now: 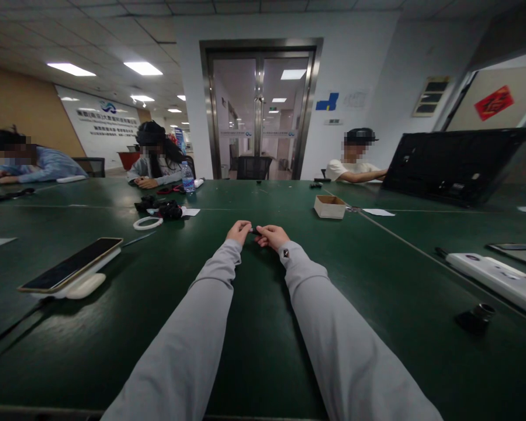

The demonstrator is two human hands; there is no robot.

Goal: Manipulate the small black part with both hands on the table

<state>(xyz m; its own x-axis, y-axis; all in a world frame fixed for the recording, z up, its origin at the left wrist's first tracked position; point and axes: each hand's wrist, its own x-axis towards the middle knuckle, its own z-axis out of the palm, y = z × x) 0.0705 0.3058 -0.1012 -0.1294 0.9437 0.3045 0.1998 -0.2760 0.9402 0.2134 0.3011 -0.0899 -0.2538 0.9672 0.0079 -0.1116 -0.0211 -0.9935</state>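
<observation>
Head view: left hand (239, 232) and right hand (272, 236), nearly closed, pinch a small dark object (254, 231); slackening could drop it onto the table (258, 304) below.

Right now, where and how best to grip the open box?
Probably the near wall of the open box, pinched from above on the wearer's side: the box sits upright, rim exposed, so thumb outside, fingers inside should fit.

Dk grn tbl (263, 316) w/ btl (187, 179), wht ring (148, 227), open box (329, 210).
</observation>
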